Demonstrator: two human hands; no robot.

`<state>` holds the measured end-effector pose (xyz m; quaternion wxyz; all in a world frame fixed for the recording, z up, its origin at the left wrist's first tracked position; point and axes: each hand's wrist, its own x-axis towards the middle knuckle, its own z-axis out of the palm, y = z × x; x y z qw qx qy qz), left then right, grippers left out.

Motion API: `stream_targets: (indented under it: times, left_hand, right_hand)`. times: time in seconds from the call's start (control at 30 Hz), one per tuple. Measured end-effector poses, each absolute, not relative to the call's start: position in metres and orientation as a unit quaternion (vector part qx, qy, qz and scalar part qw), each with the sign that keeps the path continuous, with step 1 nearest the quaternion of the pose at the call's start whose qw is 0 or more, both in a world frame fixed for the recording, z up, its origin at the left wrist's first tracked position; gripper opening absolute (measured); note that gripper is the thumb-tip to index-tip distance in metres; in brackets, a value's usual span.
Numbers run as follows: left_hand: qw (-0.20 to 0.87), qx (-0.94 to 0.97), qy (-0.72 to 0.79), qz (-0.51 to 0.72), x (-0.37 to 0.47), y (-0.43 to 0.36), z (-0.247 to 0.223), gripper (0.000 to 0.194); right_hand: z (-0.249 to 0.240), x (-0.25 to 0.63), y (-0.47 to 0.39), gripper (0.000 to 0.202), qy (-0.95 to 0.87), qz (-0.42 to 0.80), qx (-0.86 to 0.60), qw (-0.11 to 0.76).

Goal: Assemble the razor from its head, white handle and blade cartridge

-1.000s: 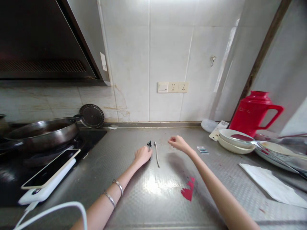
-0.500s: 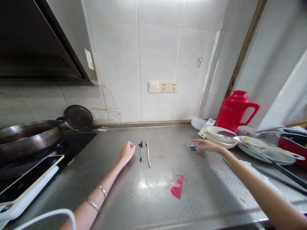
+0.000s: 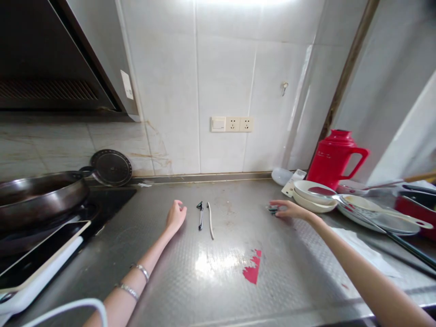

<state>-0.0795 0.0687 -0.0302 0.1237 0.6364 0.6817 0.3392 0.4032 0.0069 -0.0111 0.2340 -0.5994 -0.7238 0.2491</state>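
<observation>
My right hand (image 3: 289,209) is at the right of the steel counter, its fingers closed around a small dark piece with clear edges (image 3: 273,210). Its kind is too small to make out. My left hand (image 3: 175,217) rests on the counter with its fingers loosely curled, and nothing shows in it. Just right of that hand lies a slim razor-like thing (image 3: 200,217) with a dark T-shaped head and a pale handle. Beside it is a thin, slightly bent off-white stick or cord (image 3: 210,221). Both are apart from my hands.
A torn red patch (image 3: 252,269) marks the front of the counter. On the right are stacked white bowls (image 3: 315,206), a red thermos (image 3: 329,159), plates with ladles and a white cloth (image 3: 366,252). A pan (image 3: 44,195) and a phone on a white stand (image 3: 44,254) are left.
My right hand has moved slightly left, and its fingers have closed over the small dark piece. My left hand has shifted a little left, its fist loosened.
</observation>
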Motion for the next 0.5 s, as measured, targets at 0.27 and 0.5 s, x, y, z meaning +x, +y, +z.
stream_targets:
  times: [0.27,0.5]
  left_hand:
    - [0.128,0.635,0.682,0.341,-0.084,0.072,-0.035,0.019]
    - [0.027,0.648,0.68,0.342,-0.086,0.07,-0.038,0.014]
  right_hand:
    - [-0.019,0.404,0.009,0.056,-0.74,0.191,-0.602,0.232]
    - [-0.02,0.36,0.022,0.062,-0.741,0.149,-0.59,0.285]
